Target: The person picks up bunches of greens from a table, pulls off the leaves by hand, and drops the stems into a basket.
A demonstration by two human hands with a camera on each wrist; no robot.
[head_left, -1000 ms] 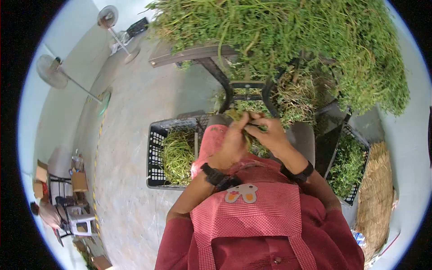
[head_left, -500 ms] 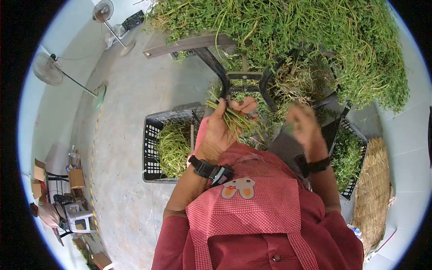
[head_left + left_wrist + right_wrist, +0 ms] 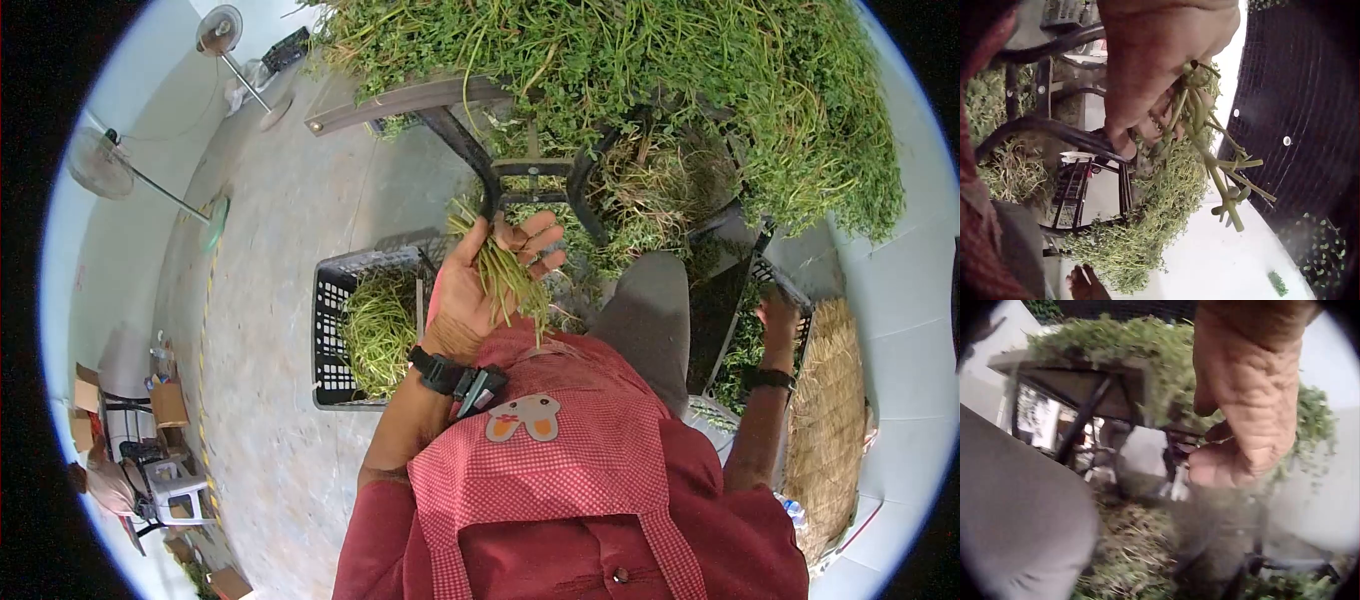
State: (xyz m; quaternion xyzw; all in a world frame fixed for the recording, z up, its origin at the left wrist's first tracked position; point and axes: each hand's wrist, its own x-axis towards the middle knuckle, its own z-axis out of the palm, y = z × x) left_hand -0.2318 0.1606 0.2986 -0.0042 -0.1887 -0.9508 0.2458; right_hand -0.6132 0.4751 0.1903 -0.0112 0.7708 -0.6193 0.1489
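My left hand (image 3: pixel 465 290) holds a small bunch of green stems (image 3: pixel 510 278) across its palm, the thumb lying over them and the fingers spread. In the left wrist view, cut stem ends (image 3: pixel 1225 181) stick out past the hand. Far to the right, my right hand (image 3: pixel 778 315) is over a black crate of leafy greens (image 3: pixel 740 350), its fingers loosely bent. The right wrist view has this hand (image 3: pixel 1247 412) blurred from behind, a small dark thing by its fingertips; no greens show in it.
A heap of greens (image 3: pixel 640 70) covers the table (image 3: pixel 420 100) ahead and hangs over its edge. Left of my knees stands a black crate (image 3: pixel 328 335) of stems. Dry stalks (image 3: pixel 660 195) lie beneath the table. A straw mat (image 3: pixel 828 400) is at far right; two standing fans (image 3: pixel 100 165) are at far left.
My right hand has left the bunch and swung right to the leafy crate. The left hand stays in front with the stems, its fingers now more spread.
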